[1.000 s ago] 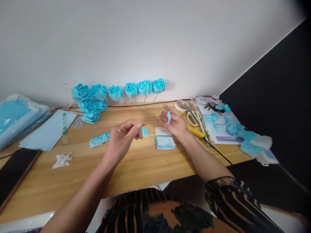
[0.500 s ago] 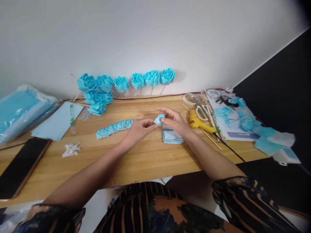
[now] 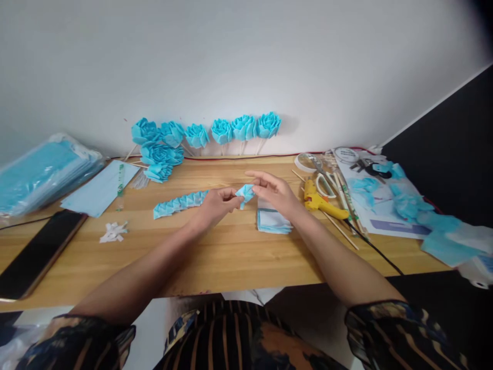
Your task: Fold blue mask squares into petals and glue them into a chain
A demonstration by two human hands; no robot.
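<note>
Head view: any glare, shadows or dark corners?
Head view: glare streaks on plastic bag; head view: soft shadow on wall right of rightmost flower; head view: top-right corner dark, folded blue piece too small for fine detail.

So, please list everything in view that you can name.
Wall: one, grey, back
Table: one, brown, centre
Flowers: about eight, blue, near wall
Packet: one, blue and white, far left
Sheet: one, pale blue, left
Strip: one, green, left
Phone: one, black, left
Scraps: several, white, left
Folded row: one, blue, centre left
Stack: one, white and blue, centre
Glue gun: one, yellow, right
Scissors: one, grey and white, right
Tape roll: one, white, right
Sticks: several, pale, right
Paper: one, white, far right
Loose pieces: several, blue, far right
Held piece: one, blue, between hands
Sleeves: two, dark patterned, bottom
Left hand: one, bare, centre
Right hand: one, bare, centre
</note>
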